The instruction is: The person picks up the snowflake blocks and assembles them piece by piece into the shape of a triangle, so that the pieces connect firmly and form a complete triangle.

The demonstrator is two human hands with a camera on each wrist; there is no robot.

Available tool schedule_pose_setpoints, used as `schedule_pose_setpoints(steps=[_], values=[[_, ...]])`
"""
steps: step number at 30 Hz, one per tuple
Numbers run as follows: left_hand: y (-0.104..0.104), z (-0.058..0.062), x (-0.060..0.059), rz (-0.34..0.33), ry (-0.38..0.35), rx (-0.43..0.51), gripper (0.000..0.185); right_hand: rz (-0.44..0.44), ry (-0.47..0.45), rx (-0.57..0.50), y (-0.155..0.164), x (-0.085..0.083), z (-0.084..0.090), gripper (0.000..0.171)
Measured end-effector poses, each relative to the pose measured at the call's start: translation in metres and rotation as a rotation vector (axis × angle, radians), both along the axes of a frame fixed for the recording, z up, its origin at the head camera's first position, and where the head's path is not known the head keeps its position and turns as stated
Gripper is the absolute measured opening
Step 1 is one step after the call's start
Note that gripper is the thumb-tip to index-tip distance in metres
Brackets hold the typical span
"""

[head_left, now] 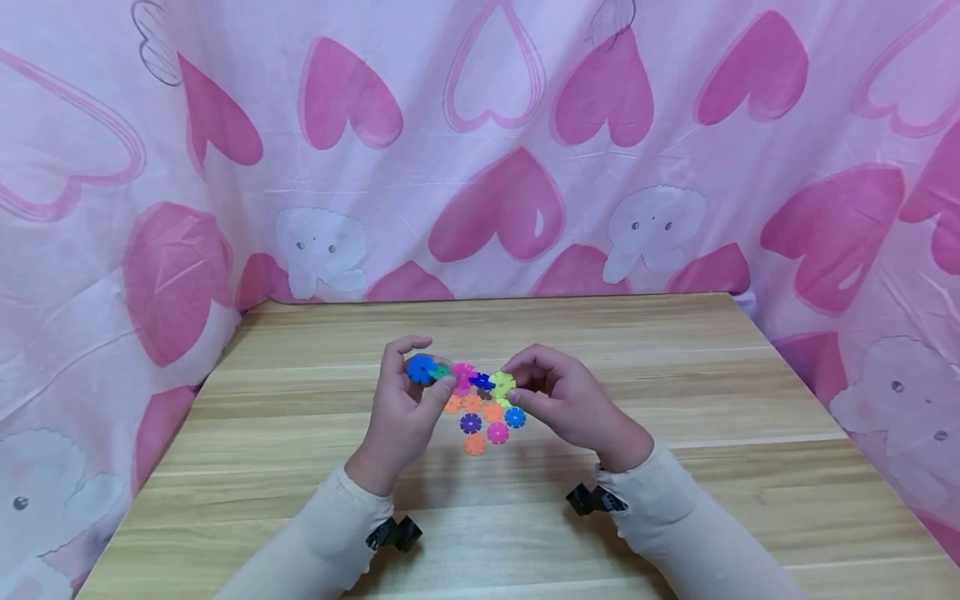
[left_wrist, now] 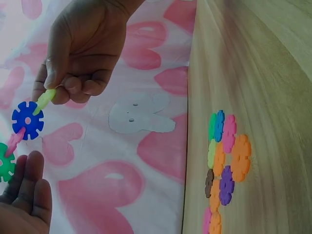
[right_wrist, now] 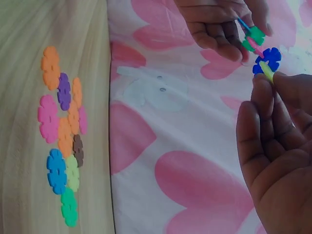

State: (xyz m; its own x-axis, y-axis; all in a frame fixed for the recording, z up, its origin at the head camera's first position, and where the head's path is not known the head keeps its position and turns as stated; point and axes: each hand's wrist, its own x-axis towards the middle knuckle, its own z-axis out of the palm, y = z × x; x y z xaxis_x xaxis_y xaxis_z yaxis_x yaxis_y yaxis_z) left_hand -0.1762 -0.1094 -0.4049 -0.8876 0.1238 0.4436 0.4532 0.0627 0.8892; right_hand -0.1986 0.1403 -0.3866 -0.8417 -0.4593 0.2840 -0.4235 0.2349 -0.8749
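Note:
Above the table, both hands hold a row of notched plastic snowflake discs joined edge to edge. From left to right they are a light blue disc [head_left: 422, 368], a green disc [left_wrist: 6, 163], a pink disc [head_left: 463, 375], a dark blue disc [left_wrist: 28, 120] and a yellow disc [head_left: 502, 384]. My right hand [head_left: 581, 408] pinches the yellow disc between thumb and forefinger. Around the left part of the chain, my left hand [head_left: 397, 421] has its thumb in front and fingers behind. The left wrist view cuts off the chain's left end.
Loose discs lie in a cluster on the wooden table [head_left: 300, 467] beneath the chain, among them orange [head_left: 474, 444], purple [right_wrist: 64, 91], brown [right_wrist: 78, 150], blue [head_left: 515, 417] and green [right_wrist: 69, 207] ones. A pink heart-patterned curtain [head_left: 420, 183] hangs behind the table and at its sides.

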Motion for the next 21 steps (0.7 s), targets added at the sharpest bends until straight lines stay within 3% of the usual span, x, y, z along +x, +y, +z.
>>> schedule_pose_setpoints(steps=[3, 8, 13, 17, 21], values=[[-0.001, 0.000, -0.001, 0.009, 0.000, 0.053, 0.064, 0.032, -0.027, 0.012, -0.001, 0.000, -0.002, 0.024], [0.000, -0.001, -0.002, 0.017, 0.007, 0.065, 0.061, 0.075, -0.054, 0.027, 0.002, -0.004, -0.004, 0.022], [0.001, -0.003, -0.004, -0.001, 0.042, 0.037, 0.055, -0.048, -0.083, 0.131, 0.009, -0.019, -0.014, 0.021], [0.002, -0.004, -0.003, -0.016, 0.044, 0.011, 0.058, -0.168, -0.244, 0.314, 0.013, -0.031, -0.028, 0.028], [0.003, -0.004, -0.001, -0.014, 0.019, -0.011, 0.061, -0.213, -0.414, 0.469, 0.016, -0.035, -0.041, 0.039]])
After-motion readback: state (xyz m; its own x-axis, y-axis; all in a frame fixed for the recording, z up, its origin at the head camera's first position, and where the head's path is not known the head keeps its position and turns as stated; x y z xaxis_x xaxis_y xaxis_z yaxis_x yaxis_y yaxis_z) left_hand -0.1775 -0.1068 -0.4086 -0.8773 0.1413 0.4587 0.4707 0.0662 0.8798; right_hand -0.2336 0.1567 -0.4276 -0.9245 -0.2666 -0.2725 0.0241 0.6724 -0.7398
